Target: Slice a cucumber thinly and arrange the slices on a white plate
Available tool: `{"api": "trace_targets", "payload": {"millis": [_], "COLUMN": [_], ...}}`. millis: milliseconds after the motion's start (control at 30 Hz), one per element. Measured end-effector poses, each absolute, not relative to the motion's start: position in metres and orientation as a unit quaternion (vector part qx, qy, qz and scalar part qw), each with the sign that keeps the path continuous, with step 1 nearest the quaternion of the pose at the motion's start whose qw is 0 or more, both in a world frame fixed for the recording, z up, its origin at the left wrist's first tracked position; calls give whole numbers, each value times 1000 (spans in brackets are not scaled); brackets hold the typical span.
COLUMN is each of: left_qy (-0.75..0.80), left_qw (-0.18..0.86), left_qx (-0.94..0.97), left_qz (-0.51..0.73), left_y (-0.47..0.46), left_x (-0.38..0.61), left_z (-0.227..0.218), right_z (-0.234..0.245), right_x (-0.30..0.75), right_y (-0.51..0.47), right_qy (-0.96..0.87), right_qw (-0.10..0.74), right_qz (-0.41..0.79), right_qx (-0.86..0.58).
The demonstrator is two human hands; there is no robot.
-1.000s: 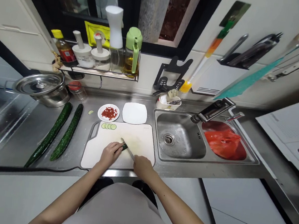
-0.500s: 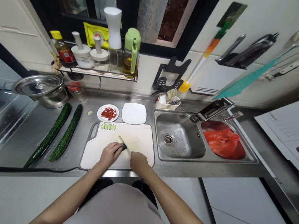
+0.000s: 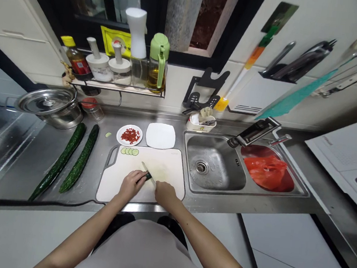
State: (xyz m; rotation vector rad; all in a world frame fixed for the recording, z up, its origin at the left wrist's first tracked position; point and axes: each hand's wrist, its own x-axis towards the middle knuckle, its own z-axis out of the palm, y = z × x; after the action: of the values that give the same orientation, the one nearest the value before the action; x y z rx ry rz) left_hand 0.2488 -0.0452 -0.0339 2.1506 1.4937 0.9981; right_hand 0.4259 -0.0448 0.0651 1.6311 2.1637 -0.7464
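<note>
On the white cutting board (image 3: 115, 182), my left hand (image 3: 132, 184) grips a short piece of cucumber (image 3: 148, 175), most of it hidden under the fingers. My right hand (image 3: 165, 194) is closed around the handle of a knife (image 3: 146, 168). Its blade slants across the board, touching the cut end of the cucumber piece. A row of several thin cucumber slices (image 3: 129, 151) lies near the board's far left corner. Behind the board stand a small white plate (image 3: 119, 136) of chopped red bits and a bare white square plate (image 3: 160, 136).
Two whole cucumbers (image 3: 79, 159) lie left of the board, near a lidded steel pot (image 3: 60, 118) and a red-lidded jar (image 3: 92, 109). A steel sink (image 3: 215, 172) with a tap (image 3: 256, 133) and a red plastic bag (image 3: 266, 170) is at right. Bottles stand on a wall rack (image 3: 119, 87).
The view has shifted very slightly. Both hands, the knife and the cucumber piece stay in nearly the same place on the board.
</note>
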Motion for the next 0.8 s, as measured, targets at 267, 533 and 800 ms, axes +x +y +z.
{"api": "trace_targets", "payload": {"millis": [267,533,800], "left_qy": [527,528,529], "left_qw": [173,176,177], "left_qx": [752,754,752], "left_qz": [356,349,352], "left_y": [-44,-43,-42], "left_x": [249,249,248], "left_z": [-34,-34,-36], "right_z": [54,51,51], "right_x": [420,417,421], "right_y": [-40,-39,-43], "right_qy": [763,765,757], "right_qw": [149,141,162], "right_qz": [-255,-253,-260], "right_qx": [575,575,577]}}
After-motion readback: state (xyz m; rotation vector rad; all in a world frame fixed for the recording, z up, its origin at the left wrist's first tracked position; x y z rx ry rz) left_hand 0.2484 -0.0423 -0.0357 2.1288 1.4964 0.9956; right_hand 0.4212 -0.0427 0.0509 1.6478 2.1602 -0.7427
